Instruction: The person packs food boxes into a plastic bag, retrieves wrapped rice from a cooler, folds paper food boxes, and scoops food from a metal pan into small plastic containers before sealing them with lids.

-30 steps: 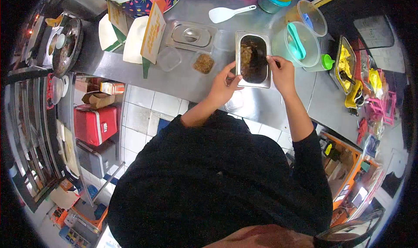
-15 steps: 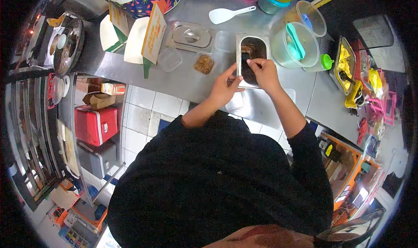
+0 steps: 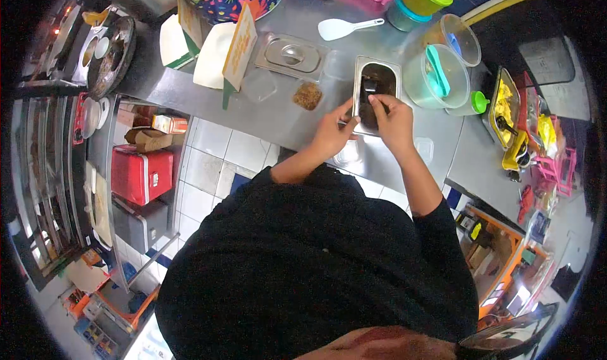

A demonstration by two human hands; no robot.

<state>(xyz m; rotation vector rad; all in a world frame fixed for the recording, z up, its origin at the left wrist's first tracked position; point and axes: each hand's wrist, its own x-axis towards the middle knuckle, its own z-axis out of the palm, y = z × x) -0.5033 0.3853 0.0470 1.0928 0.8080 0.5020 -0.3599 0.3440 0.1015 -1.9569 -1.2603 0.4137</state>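
Note:
A deep steel pan (image 3: 377, 66) with dark contents stands near the counter's front edge. My left hand (image 3: 334, 131) grips its left rim near the front corner, thumb and fingers on either side of the wall. Over the pan's front half, my right hand (image 3: 393, 118) pinches a small dark utensil (image 3: 370, 89) that reaches into the contents. Left of the pan are a small clear tub of brown crumbly food (image 3: 307, 95), a steel lid (image 3: 291, 54) and a clear plastic lid (image 3: 260, 85).
A white rice paddle (image 3: 349, 27) lies behind the pan. To the right stand a clear round container (image 3: 436, 75) with turquoise tongs, a green-capped bottle (image 3: 478, 102) and a tray of yellow food (image 3: 504, 101). Open cartons (image 3: 215, 56) stand at left, near a frying pan (image 3: 117, 56).
My right hand has gone from the pan's right rim to inside the pan, now holding the dark utensil. My left hand stays at the rim. The whole view has shifted slightly.

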